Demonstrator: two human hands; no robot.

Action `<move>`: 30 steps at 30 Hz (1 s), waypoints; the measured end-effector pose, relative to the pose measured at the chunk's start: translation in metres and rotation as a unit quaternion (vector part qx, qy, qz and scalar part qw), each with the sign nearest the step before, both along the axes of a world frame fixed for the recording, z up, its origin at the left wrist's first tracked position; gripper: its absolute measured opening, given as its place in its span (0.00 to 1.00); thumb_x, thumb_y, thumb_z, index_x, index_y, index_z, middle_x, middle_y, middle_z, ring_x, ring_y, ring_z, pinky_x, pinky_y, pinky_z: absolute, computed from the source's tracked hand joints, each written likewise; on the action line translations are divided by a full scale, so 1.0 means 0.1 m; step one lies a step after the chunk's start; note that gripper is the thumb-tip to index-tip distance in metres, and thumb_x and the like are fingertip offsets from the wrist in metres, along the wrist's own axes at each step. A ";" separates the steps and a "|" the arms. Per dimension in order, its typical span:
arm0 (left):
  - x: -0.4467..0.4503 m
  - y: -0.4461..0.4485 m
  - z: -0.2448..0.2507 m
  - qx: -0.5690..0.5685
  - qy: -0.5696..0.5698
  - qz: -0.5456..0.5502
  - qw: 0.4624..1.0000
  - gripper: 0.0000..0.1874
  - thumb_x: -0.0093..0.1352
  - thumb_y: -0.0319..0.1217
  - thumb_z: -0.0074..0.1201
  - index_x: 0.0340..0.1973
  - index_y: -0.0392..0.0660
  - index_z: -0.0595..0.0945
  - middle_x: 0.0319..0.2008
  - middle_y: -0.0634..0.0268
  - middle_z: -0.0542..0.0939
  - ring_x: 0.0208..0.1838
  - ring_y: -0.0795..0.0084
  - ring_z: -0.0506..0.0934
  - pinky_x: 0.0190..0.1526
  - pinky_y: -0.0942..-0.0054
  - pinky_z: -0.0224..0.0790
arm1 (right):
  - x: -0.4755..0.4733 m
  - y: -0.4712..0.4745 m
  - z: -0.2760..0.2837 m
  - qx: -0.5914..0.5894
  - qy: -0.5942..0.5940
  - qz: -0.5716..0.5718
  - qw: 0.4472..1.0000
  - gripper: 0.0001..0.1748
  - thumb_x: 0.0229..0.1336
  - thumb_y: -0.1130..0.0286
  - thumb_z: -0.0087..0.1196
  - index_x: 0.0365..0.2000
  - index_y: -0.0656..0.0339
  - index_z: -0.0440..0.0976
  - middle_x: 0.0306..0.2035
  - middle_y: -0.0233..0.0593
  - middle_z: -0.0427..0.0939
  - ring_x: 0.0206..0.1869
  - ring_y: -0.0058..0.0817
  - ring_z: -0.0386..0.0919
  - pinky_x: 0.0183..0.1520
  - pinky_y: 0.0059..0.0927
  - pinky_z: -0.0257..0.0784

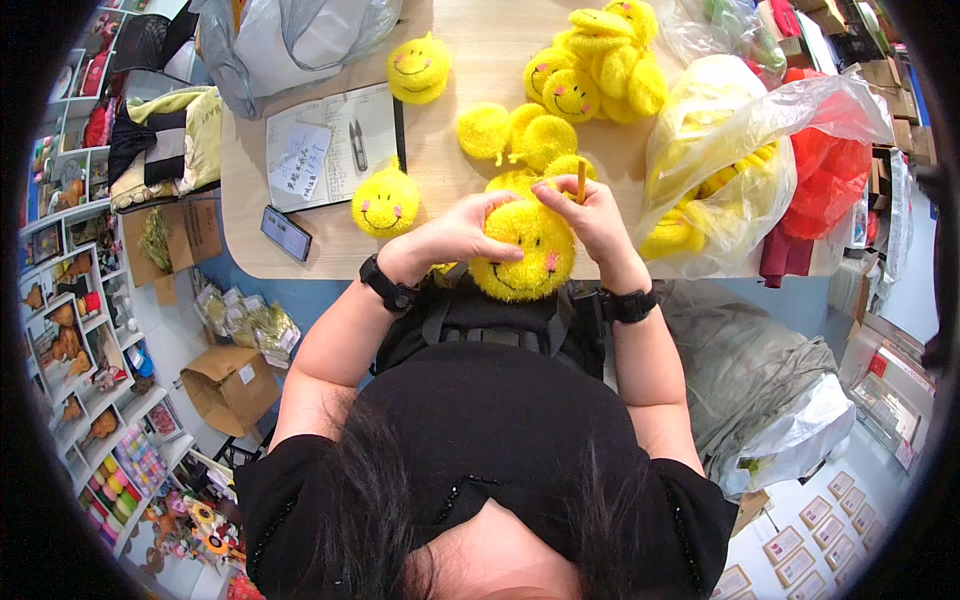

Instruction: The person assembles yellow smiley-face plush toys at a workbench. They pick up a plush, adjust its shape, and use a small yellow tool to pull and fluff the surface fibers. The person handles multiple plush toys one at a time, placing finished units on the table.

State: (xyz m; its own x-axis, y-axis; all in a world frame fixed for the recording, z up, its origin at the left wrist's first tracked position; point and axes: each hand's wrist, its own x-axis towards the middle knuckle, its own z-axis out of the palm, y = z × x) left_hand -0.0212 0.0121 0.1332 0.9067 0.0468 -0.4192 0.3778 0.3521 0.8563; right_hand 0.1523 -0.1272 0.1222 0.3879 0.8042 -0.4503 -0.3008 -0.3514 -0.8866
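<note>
Above the table's front edge, my left hand (480,225) grips a fuzzy yellow smiley-face plush (521,259) with black eyes, a stitched smile and pink cheeks. Its thumb lies across the face. My right hand (596,221) is at the plush's upper right edge, pinching there and holding a slim orange tool (581,182) that looks like a crochet hook. The tool's tip is hidden. Just beyond my hands lie several plain yellow fuzzy discs (547,141), some with loose yarn ends. A finished-looking smiley plush (385,202) with a top loop sits left of my left hand.
On the table (450,169) are a second looped smiley (418,69), an open notebook (330,142) with thread snips (358,146), a phone (286,233) and a smiley pile (600,67). Plastic bags stand at back left (292,45) and right (720,165).
</note>
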 end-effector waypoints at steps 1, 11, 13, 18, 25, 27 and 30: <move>-0.01 -0.02 0.01 0.004 -0.009 -0.009 1.000 0.33 0.59 0.27 0.69 0.58 0.40 0.71 0.49 0.65 0.79 0.53 0.75 0.75 0.56 0.73 0.68 | 0.02 0.02 0.01 -0.009 0.024 0.018 1.000 0.11 0.59 0.66 0.63 0.35 0.65 0.82 0.31 0.29 0.81 0.33 0.15 0.75 0.39 0.19 0.69; -0.15 -0.05 0.03 0.044 -0.008 -0.024 0.999 0.35 0.59 0.28 0.70 0.59 0.41 0.69 0.49 0.66 0.78 0.54 0.75 0.74 0.57 0.72 0.67 | 0.04 0.07 0.14 0.015 0.012 -0.041 0.999 0.16 0.67 0.60 0.54 0.39 0.63 0.81 0.25 0.20 0.71 0.20 0.08 0.56 0.23 0.16 0.48; -0.15 -0.05 0.05 -0.003 -0.019 0.003 1.000 0.32 0.60 0.29 0.69 0.58 0.41 0.70 0.49 0.66 0.78 0.53 0.76 0.75 0.56 0.73 0.68 | 0.03 0.01 0.17 0.038 -0.033 -0.013 0.999 0.14 0.65 0.61 0.56 0.39 0.64 0.80 0.26 0.21 0.73 0.22 0.08 0.62 0.25 0.15 0.55; -0.16 0.03 0.07 -0.044 0.013 0.027 0.999 0.24 0.68 0.30 0.61 0.58 0.40 0.72 0.47 0.68 0.78 0.50 0.78 0.76 0.52 0.76 0.70 | -0.02 -0.10 0.22 -0.003 -0.005 0.097 0.995 0.14 0.56 0.66 0.66 0.39 0.65 0.79 0.32 0.26 0.80 0.34 0.13 0.74 0.40 0.19 0.70; -0.22 0.07 -0.04 -0.130 -0.012 0.081 0.988 0.21 0.75 0.35 0.49 0.58 0.36 0.72 0.50 0.62 0.79 0.50 0.75 0.78 0.52 0.74 0.72 | -0.07 -0.15 0.28 -0.042 0.057 0.133 0.989 0.15 0.52 0.72 0.68 0.40 0.66 0.78 0.35 0.27 0.81 0.38 0.13 0.75 0.42 0.19 0.71; -0.23 0.07 -0.03 -0.161 -0.015 0.096 0.982 0.21 0.75 0.35 0.48 0.58 0.35 0.72 0.51 0.61 0.79 0.51 0.73 0.78 0.53 0.72 0.72 | -0.09 -0.16 0.30 -0.026 0.065 0.128 0.989 0.15 0.52 0.74 0.67 0.41 0.66 0.78 0.37 0.27 0.81 0.38 0.14 0.75 0.43 0.19 0.71; -0.25 0.06 0.01 -0.206 -0.021 0.117 0.971 0.21 0.75 0.35 0.48 0.59 0.35 0.72 0.52 0.59 0.79 0.52 0.70 0.78 0.54 0.70 0.73 | -0.10 -0.15 0.33 -0.029 0.040 0.125 0.991 0.16 0.52 0.76 0.67 0.43 0.66 0.77 0.38 0.28 0.81 0.39 0.14 0.75 0.44 0.20 0.72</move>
